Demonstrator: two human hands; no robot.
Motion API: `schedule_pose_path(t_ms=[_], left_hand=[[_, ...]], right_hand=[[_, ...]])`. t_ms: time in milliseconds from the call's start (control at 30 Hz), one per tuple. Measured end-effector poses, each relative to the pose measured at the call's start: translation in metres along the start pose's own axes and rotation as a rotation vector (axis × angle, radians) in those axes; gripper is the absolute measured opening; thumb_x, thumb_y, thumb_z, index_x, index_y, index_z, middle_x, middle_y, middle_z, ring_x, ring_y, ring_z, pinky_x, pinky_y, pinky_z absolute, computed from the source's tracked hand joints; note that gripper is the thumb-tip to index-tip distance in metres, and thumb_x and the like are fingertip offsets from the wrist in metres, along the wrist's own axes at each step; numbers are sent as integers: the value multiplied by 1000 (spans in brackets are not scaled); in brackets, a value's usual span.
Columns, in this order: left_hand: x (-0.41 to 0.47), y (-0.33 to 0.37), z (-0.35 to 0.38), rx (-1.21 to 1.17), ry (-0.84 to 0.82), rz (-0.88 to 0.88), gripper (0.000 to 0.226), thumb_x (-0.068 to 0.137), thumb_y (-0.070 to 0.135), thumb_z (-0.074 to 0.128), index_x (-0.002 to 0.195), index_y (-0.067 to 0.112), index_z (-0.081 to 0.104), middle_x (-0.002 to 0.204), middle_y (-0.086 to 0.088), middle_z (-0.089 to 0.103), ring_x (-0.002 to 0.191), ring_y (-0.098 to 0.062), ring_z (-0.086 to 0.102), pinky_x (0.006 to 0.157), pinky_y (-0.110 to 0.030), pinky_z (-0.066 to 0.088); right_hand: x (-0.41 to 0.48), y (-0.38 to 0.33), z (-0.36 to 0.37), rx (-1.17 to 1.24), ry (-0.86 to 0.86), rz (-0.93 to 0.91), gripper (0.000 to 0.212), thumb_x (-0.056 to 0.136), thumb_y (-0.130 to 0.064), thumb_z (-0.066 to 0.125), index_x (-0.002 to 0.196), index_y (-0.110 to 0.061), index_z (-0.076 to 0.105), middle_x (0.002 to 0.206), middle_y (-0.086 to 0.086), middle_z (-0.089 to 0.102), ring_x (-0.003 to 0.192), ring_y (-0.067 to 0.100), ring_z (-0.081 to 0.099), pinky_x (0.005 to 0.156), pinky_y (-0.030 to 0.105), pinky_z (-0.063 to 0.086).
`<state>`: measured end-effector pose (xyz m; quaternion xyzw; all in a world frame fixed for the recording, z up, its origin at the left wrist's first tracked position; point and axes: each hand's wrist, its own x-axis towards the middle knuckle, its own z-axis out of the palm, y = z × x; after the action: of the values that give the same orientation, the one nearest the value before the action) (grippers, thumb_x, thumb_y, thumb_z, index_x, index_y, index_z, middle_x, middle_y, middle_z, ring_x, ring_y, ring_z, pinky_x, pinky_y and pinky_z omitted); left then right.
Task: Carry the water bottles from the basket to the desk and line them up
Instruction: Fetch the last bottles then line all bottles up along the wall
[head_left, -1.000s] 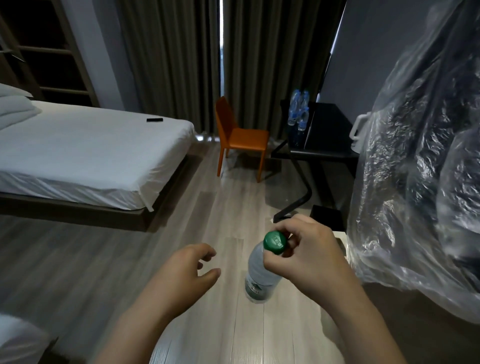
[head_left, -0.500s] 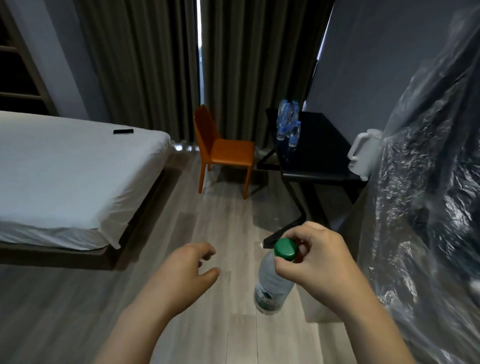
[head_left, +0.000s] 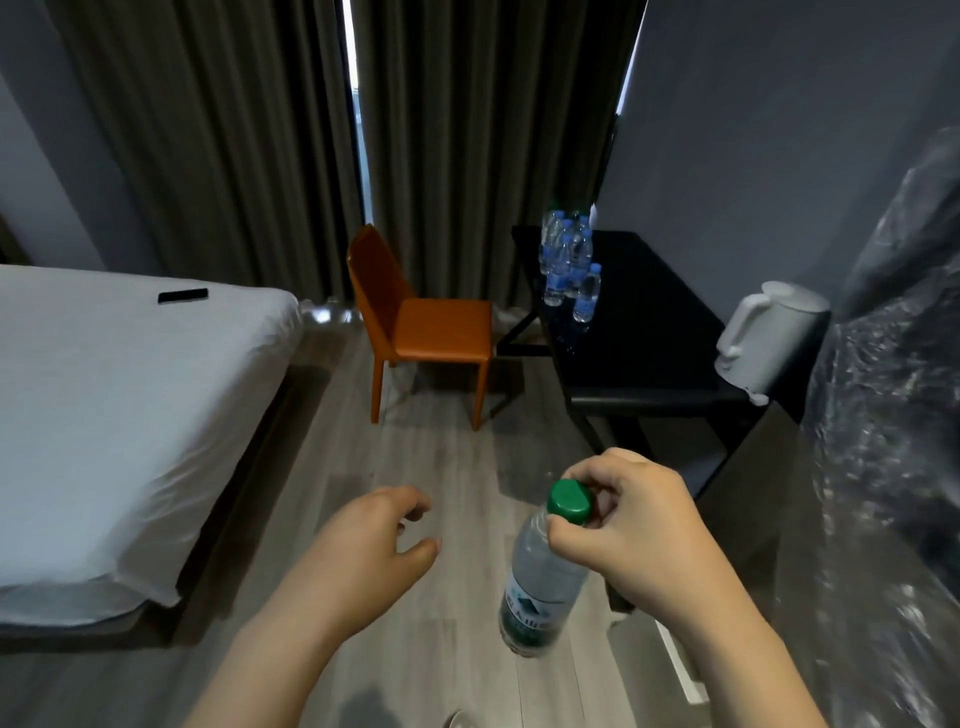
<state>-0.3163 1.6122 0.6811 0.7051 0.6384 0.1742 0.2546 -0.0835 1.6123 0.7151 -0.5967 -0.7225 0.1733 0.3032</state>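
Closer than a second ago, the black rectangular desk now shows a cluster of clear blue-capped bottles at its far end. The right hand pinches the green cap of a clear plastic water bottle hanging over the floor. Its cap is up and its long axis is near vertical, the base leaning slightly left. The left hand is loosely curled and holds nothing. A cap pinch lets the bottle swing, so steadying its body before standing it beside the cluster would probably help. Whether those bottles form a row is hard to tell.
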Motion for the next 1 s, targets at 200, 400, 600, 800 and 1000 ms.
schedule_pose_path(t_ms=[200,400,600,800,1000], left_hand=[[116,-1,-14,42,8,8,40,88,41,59,126,33,52,122,16,56,106,0,54,87,-15,44],[217,-3,-28,53,19,34,37,86,43,60,122,35,53,117,19,56,101,2,54,82,-13,44],[299,-24,-38,19,-27,34,36,86,44,60,121,39,52,116,21,55,99,2,54,76,-10,41],[404,-49,-52,7,-107,57,39,88,41,60,125,33,51,120,16,54,102,2,52,78,-10,37],[515,-63,-75,54,-200,143,38,89,40,58,125,32,51,123,13,54,108,-2,54,85,-14,41]], right_hand=[[109,32,10,1,-9,-6,17,59,-36,68,75,-33,64,74,-11,52,72,-2,52,55,14,41],[211,50,15,7,-1,-3,15,61,-30,71,74,-32,64,76,-10,53,72,1,55,54,18,44],[290,67,32,0,-14,39,14,63,-24,72,72,-31,64,75,-9,53,70,2,55,55,17,45],[373,86,60,4,-1,134,16,63,-21,74,77,-25,68,78,-6,55,62,7,56,55,17,43],[451,96,78,22,50,272,16,60,-23,74,73,-29,65,76,-8,55,64,3,56,54,17,44]])
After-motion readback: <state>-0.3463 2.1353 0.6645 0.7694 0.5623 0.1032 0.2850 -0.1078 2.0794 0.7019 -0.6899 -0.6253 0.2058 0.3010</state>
